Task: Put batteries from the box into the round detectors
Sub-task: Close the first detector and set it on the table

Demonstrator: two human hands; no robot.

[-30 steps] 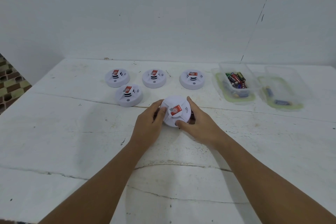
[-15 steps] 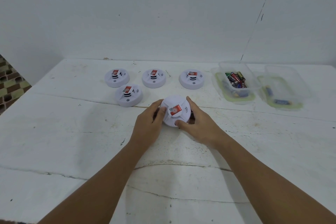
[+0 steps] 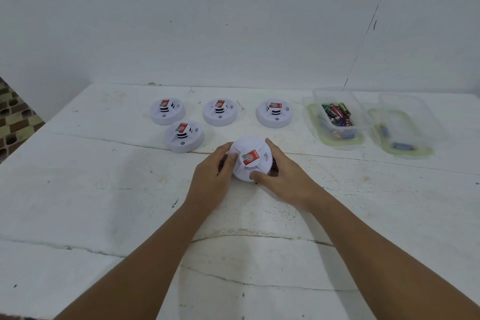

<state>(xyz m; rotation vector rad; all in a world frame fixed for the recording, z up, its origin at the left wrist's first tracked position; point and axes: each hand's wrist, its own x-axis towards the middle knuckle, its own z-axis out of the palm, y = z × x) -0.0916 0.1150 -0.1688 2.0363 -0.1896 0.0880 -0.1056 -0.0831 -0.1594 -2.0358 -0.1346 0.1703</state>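
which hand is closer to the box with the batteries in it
Right. The right hand grips the near detector on the side toward the battery box; the left hand holds its far side.

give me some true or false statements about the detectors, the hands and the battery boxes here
1. Both hands hold the nearest detector. True: the left hand and right hand grip it from opposite sides.
2. Six detectors sit on the table. False: there are five, four of them untouched behind the held one.
3. The battery box lies to the right of the detectors. True.
4. A battery is held in the right hand. False: it grips only the detector.
5. The second clear box is piled full of batteries. False: only a couple of items lie in it.
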